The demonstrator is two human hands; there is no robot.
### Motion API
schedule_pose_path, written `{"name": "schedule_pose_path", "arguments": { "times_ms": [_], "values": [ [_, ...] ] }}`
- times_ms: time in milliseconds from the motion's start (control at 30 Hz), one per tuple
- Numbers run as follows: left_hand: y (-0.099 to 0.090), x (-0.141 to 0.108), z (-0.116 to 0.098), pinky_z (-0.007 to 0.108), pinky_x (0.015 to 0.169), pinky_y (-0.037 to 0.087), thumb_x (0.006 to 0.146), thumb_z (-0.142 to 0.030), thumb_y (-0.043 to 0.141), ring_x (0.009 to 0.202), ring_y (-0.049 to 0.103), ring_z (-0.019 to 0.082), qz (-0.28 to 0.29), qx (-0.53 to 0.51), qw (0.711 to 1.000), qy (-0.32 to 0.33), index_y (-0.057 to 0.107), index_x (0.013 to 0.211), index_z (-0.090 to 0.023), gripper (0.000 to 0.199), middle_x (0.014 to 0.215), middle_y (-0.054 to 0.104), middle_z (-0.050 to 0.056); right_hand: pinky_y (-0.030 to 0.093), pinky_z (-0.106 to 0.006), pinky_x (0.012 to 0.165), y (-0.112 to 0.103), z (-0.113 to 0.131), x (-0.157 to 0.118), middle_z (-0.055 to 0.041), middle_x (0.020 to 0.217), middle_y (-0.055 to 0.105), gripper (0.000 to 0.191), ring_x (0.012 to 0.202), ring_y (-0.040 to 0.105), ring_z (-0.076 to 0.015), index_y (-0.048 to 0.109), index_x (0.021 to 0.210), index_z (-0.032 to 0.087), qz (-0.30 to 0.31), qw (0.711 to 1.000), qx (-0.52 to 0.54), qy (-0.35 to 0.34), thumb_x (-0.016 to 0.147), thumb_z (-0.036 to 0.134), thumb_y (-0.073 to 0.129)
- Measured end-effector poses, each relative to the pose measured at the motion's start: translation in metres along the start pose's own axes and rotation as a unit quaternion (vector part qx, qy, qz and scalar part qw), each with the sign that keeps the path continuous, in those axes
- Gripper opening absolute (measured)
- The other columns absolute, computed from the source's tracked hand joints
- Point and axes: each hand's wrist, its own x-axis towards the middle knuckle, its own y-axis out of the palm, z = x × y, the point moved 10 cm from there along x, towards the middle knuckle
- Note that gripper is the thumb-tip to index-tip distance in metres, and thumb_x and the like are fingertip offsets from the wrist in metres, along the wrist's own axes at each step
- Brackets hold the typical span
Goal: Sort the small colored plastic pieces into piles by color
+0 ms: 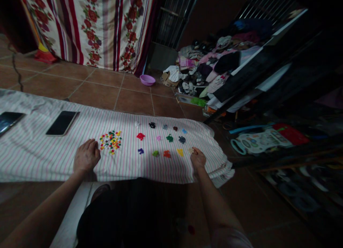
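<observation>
Hands well apart over the cloth-covered counter! The left hand rests with fingers curled, just beside the mixed pile of small coloured pieces; whether it grips any, I can't tell. Over on the right, the right hand has its fingertips at the beige pile, any pinch too small to make out. Between them, single-colour piles run in three rows, the yellow pile near the right hand.

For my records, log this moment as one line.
Left hand: beside mixed-color pieces | right hand: at beige pile | cloth: striped
</observation>
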Motion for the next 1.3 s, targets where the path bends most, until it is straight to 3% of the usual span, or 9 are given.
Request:
{"name": "schedule_pose_path", "arguments": {
  "times_ms": [400,867,1067,1167,1300],
  "values": [
    [0.006,0.000,0.002,0.048,0.101,0.049,0.084,-0.020,0.044,0.116,0.062,0.031,0.014,0.008,1.000,-0.025,0.063,0.106,-0.013,0.030,0.120,0.068,0.019,0.051,-0.041,0.088,-0.004,0.003,-0.005,-0.0130,0.088,0.073,0.049,0.087,0.064,-0.0273,0.077,0.093,0.013,-0.009,0.999,0.011,-0.029,0.063,0.029,0.041],
    [0.006,0.000,0.004,0.050,0.105,0.047,0.084,-0.018,0.045,0.123,0.059,0.032,0.031,-0.011,0.998,-0.056,0.064,0.110,-0.014,0.032,0.125,0.066,0.018,0.050,-0.041,0.086,-0.006,-0.004,-0.006,-0.0109,0.089,0.073,0.048,0.085,0.063,-0.0276,0.074,0.096,0.014,-0.014,1.000,0.028,-0.004,0.061,0.028,0.045],
    [0.005,0.001,0.004,0.049,0.103,0.046,0.084,-0.018,0.045,0.123,0.059,0.032,0.036,-0.018,0.997,-0.065,0.064,0.111,-0.014,0.033,0.125,0.066,0.018,0.049,-0.043,0.080,-0.021,0.016,-0.014,-0.0173,0.086,0.070,0.049,0.081,0.062,-0.0305,0.074,0.097,0.008,-0.081,0.997,0.005,-0.020,0.065,0.028,0.043],
    [0.005,0.001,0.004,0.049,0.103,0.046,0.084,-0.018,0.046,0.123,0.059,0.031,0.036,-0.023,0.997,-0.069,0.064,0.112,-0.016,0.034,0.125,0.067,0.016,0.049,-0.043,0.081,-0.023,0.038,-0.019,-0.0165,0.083,0.070,0.044,0.081,0.061,-0.0301,0.074,0.093,0.011,-0.103,0.992,0.019,-0.068,0.069,0.029,0.042],
    [0.006,0.001,0.004,0.048,0.105,0.045,0.084,-0.019,0.045,0.123,0.058,0.030,0.038,-0.018,0.997,-0.071,0.064,0.111,-0.016,0.033,0.124,0.067,0.016,0.049,-0.043,0.086,-0.012,0.077,-0.032,-0.0160,0.089,0.070,0.042,0.086,0.062,-0.0282,0.072,0.091,0.013,-0.086,0.984,0.050,-0.148,0.073,0.033,0.041]
  ]
}}
